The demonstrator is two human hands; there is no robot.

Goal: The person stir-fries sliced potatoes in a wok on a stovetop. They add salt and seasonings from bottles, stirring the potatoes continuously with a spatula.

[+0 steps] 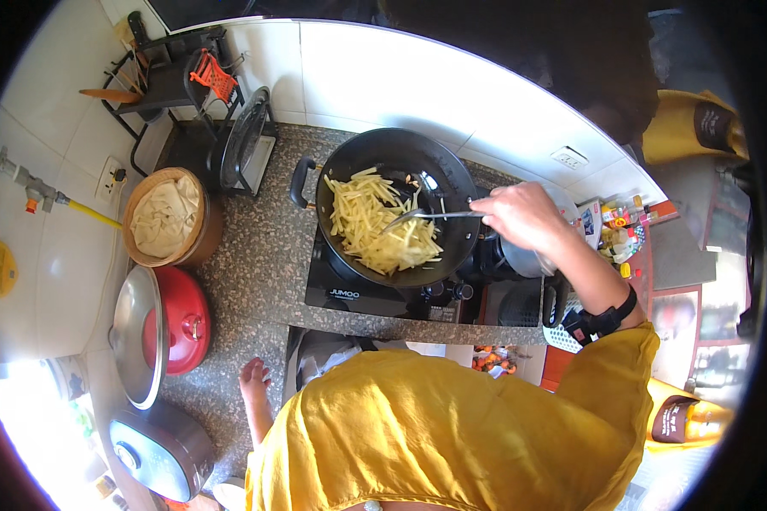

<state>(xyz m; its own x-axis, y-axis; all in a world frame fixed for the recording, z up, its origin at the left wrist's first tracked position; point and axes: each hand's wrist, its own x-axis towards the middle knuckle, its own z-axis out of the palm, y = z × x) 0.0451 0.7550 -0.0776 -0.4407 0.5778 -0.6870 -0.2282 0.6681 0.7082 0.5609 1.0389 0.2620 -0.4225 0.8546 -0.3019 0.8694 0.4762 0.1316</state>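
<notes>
A black wok (454, 262) with a loop handle on its left side stands on a black JUMOO gas stove (371, 303). Pale cut strips (371, 217), apparently potato, fill the wok's left and front parts. My right hand (518, 214), over the wok's right rim, grips the handle of a metal spatula (438, 216). Its blade is among the strips, and part of it is hidden by them. A few small brown bits lie on the bare wok wall behind. My left hand (254, 386) hangs by the counter's front edge, fingers slightly curled and apart, holding nothing.
To the left are a bamboo steamer (130, 233) with cloth, a red pot (188, 345), a glass lid (137, 338) and a rice cooker (160, 453). A black rack (166, 89) stands behind. Right of the wok are a lidded pan (527, 259) and several bottles (620, 223).
</notes>
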